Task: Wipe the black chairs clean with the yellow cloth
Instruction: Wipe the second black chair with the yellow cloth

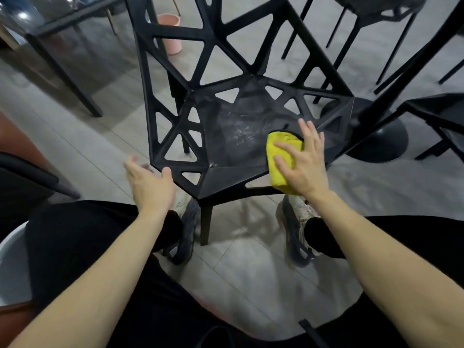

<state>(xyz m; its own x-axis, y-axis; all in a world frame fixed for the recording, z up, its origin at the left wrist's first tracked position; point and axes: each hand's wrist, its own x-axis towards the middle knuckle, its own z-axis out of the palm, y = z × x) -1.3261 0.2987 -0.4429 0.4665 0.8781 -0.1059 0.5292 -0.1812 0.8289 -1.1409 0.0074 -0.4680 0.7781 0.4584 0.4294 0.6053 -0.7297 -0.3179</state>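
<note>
I am mid-wipe on the seat of the black plastic chair with the triangular cut-out lattice (pixel 226 136), which stands directly in front of my knees. My right hand (pixel 305 169) lies flat, fingers spread and straight, pressing the folded yellow microfibre cloth (pixel 280 156) against the right front part of the seat; the cloth sits under my palm and reaches to the seat's front edge. My left hand (pixel 150 183) is relaxed and loosely spread, holding nothing, with its thumb just at the front left rim of the seat; I cannot tell whether it actually touches. A pale, streaky smear shows in the middle of the seat, left of the cloth, so I judge that the seat is only partly done. The next move, as I read it, calls for sweeping the cloth leftward across that smear with steady downward pressure, while the left hand steadies the rim so the light frame does not slide on the grey tiled floor (pixel 105 136). The backrest struts and another black chair at the far right (pixel 437 114) would remain afterwards.
</note>
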